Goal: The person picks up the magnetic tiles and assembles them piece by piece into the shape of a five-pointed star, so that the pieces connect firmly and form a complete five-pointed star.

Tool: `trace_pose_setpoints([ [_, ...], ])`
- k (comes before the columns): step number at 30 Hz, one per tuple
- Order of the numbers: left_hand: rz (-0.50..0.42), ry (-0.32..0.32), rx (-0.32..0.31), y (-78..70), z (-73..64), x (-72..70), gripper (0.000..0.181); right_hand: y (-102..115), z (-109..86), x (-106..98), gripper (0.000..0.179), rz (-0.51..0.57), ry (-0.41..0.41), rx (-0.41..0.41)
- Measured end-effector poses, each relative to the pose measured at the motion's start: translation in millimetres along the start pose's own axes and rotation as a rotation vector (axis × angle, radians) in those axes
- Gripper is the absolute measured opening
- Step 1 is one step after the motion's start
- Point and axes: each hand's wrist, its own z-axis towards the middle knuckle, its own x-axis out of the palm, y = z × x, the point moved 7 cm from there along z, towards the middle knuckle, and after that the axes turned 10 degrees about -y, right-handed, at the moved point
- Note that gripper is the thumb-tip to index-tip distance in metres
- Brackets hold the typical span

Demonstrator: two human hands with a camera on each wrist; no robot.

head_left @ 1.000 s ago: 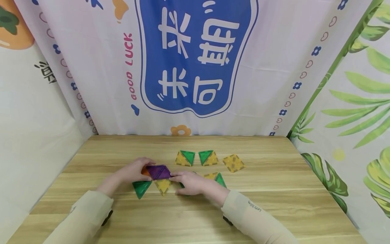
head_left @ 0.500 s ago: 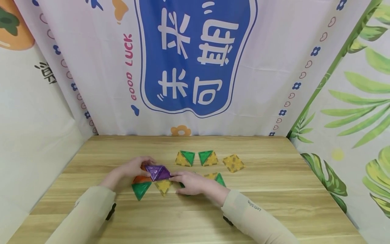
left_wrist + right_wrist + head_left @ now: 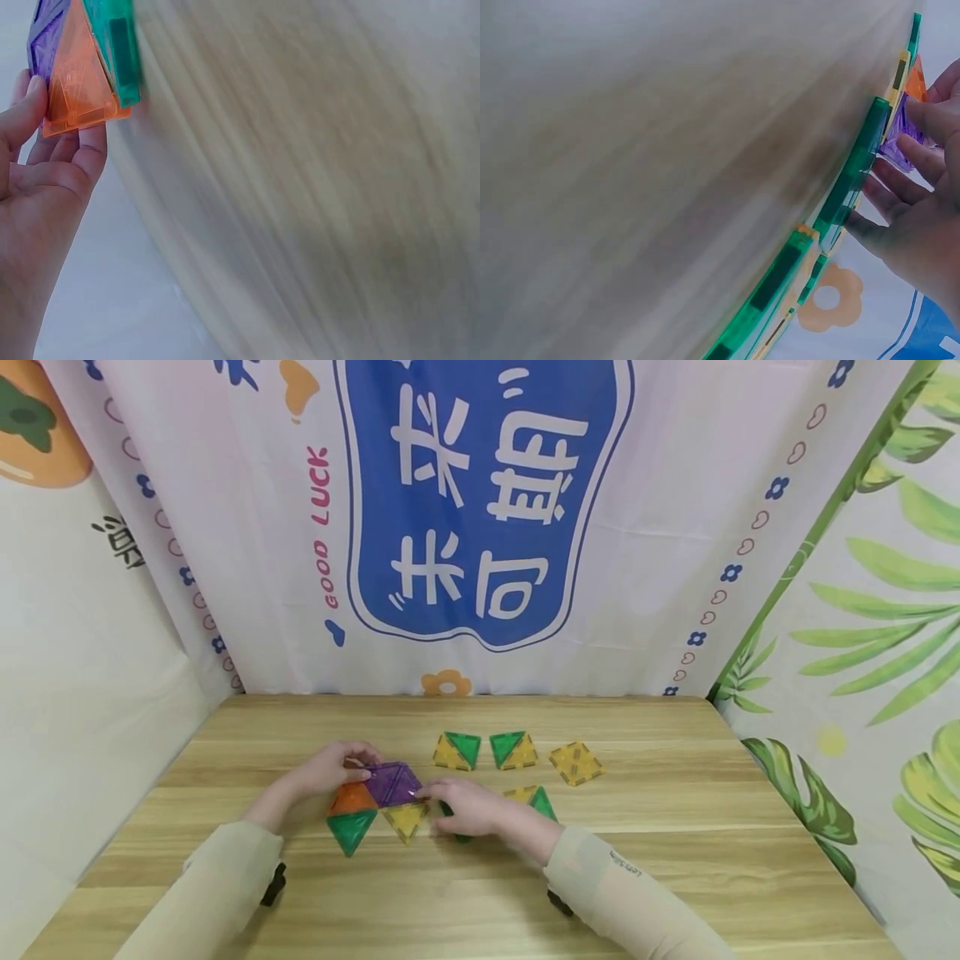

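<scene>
Two purple triangular magnetic tiles (image 3: 392, 783) lie edge to edge in the head view. My left hand (image 3: 333, 768) pinches the left one at its far corner, thumb on top; in the left wrist view its fingers (image 3: 88, 154) reach under the edge of the orange tile (image 3: 82, 82). That orange tile borders the purple pair, with a green triangle (image 3: 351, 832) on its near side. A yellow triangle (image 3: 406, 820) points toward me below the purple pair. My right hand (image 3: 468, 808) touches the right purple tile with extended fingertips, its palm partly hiding a green tile (image 3: 447, 810).
At the back of the wooden table (image 3: 480, 902) lie two green-and-yellow squares, the left one (image 3: 456, 751) and the right one (image 3: 514, 751), and a yellow pair (image 3: 576, 763). More green and yellow tiles (image 3: 543, 802) sit beside my right hand. A printed cloth (image 3: 660, 568) hangs behind.
The left purple tile, tilted and shiny half a second ago, now lies flatter beside the other. My left thumb has shifted back, uncovering more of the orange tile. The right hand has barely moved.
</scene>
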Motion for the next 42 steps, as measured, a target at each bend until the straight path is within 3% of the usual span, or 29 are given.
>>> trace_pose_setpoints([
  [9, 0.008, 0.013, 0.014, -16.4, 4.4, 6.2, 0.021, -18.2, 17.4, -6.8, 0.052, 0.346, -0.123, 0.214],
  [16, -0.055, 0.012, -0.005, -18.0, 5.9, 6.3, 0.022, -26.7, 26.2, -10.6, 0.045, 0.473, -0.206, 0.319],
  [25, -0.089, 0.006, -0.039, -15.7, 5.9, 2.7, 0.022, -30.8, 28.8, -7.4, 0.042, 0.708, -0.259, 0.406],
  [32, -0.111, 0.003, -0.067, -10.3, 5.0, 4.8, 0.022, -30.7, 29.7, -2.7, 0.044, 0.87, -0.231, 0.413],
  [42, -0.133, -0.013, -0.079, -0.9, 8.3, 13.3, 0.025, -37.0, 32.4, 2.8, 0.045, 0.952, -0.217, 0.467],
])
